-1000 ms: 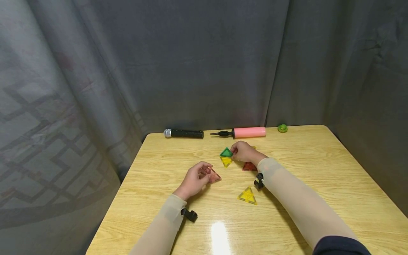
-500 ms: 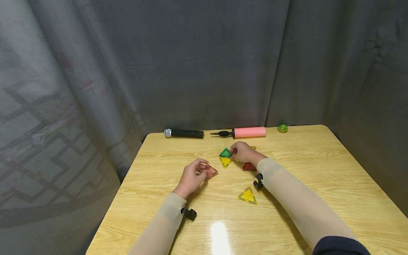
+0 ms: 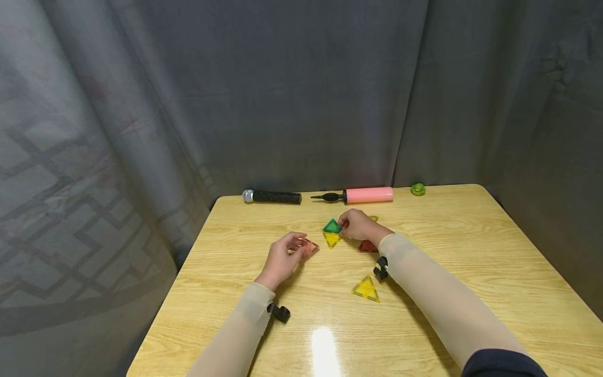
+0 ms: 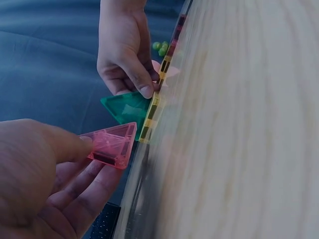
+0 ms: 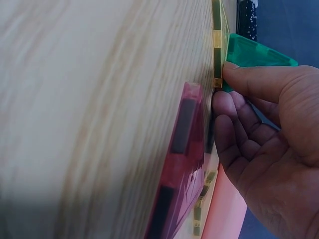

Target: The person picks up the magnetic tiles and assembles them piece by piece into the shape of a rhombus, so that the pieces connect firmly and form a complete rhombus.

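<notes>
My left hand (image 3: 279, 259) pinches a translucent red triangular magnetic tile (image 3: 310, 247) between thumb and fingers, held over the table. In the left wrist view that tile (image 4: 112, 142) is tilted, its near edge beside a green tile. My right hand (image 3: 359, 225) has thumb and fingertips at the right corner of the green triangular magnetic tile (image 3: 332, 226), which stands raised along the edge of a yellow triangular tile (image 3: 332, 239) lying on the wood. From the right wrist, the thumb overlaps the lower corner of the green tile (image 5: 256, 52).
Another red tile (image 3: 367, 246) lies under my right wrist, with a yellow tile (image 3: 374, 218) partly hidden behind the hand. A single yellow tile (image 3: 366, 289) lies nearer. Along the back edge are a black microphone (image 3: 275, 197), a pink hand pump (image 3: 368, 195) and a small green object (image 3: 417, 189).
My left hand has carried the red tile a little farther forward and left. The green and yellow tiles have slid slightly left along with my right fingertips.
</notes>
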